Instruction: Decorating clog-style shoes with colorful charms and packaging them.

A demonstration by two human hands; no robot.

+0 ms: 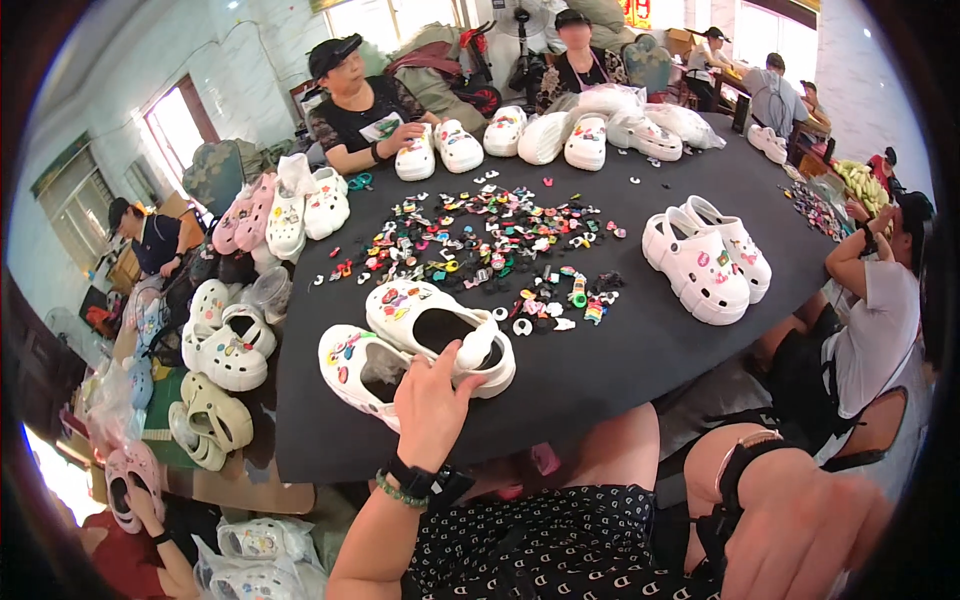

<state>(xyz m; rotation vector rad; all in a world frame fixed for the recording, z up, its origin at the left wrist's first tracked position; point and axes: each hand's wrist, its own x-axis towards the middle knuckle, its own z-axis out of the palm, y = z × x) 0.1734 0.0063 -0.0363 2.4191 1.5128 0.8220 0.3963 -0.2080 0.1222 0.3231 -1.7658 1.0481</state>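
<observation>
Two white clogs with colourful charms lie side by side on the black table in front of me. My left hand (430, 400) is closed on the near side of the right clog (405, 300), its thumb and fingers at the opening. Against that hand's wrist side rests the left clog (345, 365). At the lower right, close to the camera and blurred, my right hand (805, 525) is raised off the table. Its fingertips do not show clearly, and I see nothing in it. Beyond the clogs spreads a pile of small charms (490, 240).
Another pair of white clogs (700, 265) stands to the right on the black table (600, 370). More clogs (585, 140) line the far edge, near a person (365, 110). White clogs (230, 350) and beige clogs (215, 420) lie at left. A person (870, 310) sits at right.
</observation>
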